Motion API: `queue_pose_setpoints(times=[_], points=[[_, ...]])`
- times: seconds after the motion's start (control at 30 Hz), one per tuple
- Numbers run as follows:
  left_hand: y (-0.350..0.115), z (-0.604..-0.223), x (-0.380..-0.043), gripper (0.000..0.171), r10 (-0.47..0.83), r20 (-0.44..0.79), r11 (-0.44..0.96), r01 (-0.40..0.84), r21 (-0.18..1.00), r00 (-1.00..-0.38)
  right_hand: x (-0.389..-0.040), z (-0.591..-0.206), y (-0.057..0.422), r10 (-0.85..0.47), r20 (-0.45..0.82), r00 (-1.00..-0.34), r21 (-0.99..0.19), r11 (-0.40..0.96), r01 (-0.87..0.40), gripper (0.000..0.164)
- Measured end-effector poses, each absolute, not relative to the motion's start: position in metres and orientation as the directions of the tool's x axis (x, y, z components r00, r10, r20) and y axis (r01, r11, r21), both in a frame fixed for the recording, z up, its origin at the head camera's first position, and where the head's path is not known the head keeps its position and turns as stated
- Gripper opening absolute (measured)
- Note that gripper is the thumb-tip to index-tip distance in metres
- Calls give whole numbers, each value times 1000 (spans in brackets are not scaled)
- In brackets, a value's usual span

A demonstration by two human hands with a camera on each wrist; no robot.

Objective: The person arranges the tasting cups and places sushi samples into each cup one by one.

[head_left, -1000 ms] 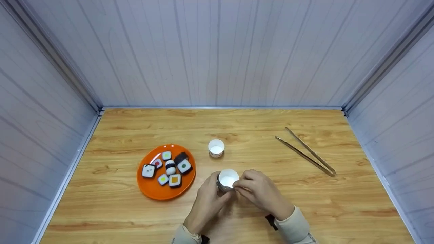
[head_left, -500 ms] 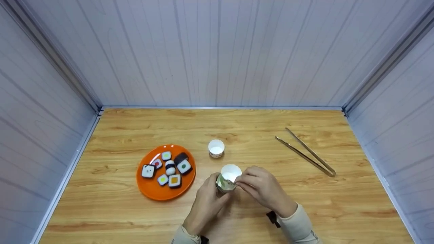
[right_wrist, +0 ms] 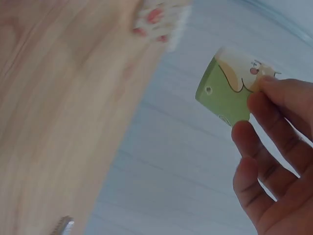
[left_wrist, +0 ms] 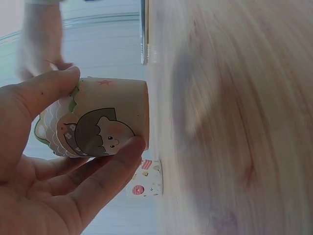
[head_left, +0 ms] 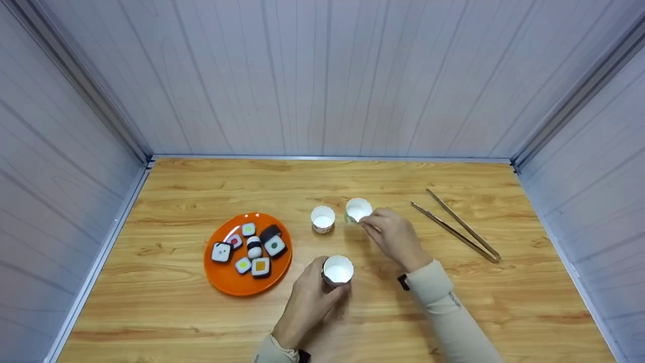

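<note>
In the head view, my left hand (head_left: 308, 295) grips a small stack of paper cups (head_left: 337, 271) near the front middle. The left wrist view shows a cartoon face on the outer cup and several scalloped rims layered at its mouth. Farther forward and to the right, my right hand (head_left: 398, 237) pinches a single paper cup (head_left: 358, 207) by its rim between thumb and fingertips. That cup has a green and white cartoon print (right_wrist: 227, 93) and hangs above the table in the right wrist view. Beside it on the left stands another paper cup (head_left: 323, 219) with red patterns, upright.
An orange plate (head_left: 221, 282) at the left carries several toy sushi pieces (head_left: 261, 267). Metal tongs (head_left: 452, 232) lie spread on the wooden table (head_left: 504, 312) at the right. Pale panels (head_left: 322, 80) wall the table at the back and both sides.
My right hand has pulled one cup up out of the stack and carried it forward, close to the standing cup. My left hand keeps holding the stack in place.
</note>
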State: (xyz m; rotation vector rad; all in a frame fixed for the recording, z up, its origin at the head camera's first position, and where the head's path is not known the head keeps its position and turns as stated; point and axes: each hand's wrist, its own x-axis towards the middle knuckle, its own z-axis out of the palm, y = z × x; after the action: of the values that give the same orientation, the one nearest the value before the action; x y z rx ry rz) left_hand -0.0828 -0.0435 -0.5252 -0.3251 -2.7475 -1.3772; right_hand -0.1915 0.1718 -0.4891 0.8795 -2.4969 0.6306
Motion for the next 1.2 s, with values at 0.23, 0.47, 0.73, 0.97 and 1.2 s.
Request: queue_pose_setpoints(times=[0.23,0.47,0.73,0.97,1.2], points=[[-44,-523,-83,58,172,105,576,186,796,-979,-214,-517,167,-440,377,-815,-292,778,-556,6],[-43,-523,-84,58,161,74,576,154,803,-984,-217,-527,160,-438,339,-833,-293,792,-536,4],[-42,-523,-86,59,163,98,577,176,797,-982,-217,-531,159,-438,352,-828,-239,813,-531,8],[-40,-522,-86,58,157,114,572,185,799,-981,-196,-516,169,-456,524,-719,-210,749,-628,11],[-38,-520,-86,58,166,153,564,221,796,-974,-151,-487,181,-462,619,-635,-175,707,-685,19]])
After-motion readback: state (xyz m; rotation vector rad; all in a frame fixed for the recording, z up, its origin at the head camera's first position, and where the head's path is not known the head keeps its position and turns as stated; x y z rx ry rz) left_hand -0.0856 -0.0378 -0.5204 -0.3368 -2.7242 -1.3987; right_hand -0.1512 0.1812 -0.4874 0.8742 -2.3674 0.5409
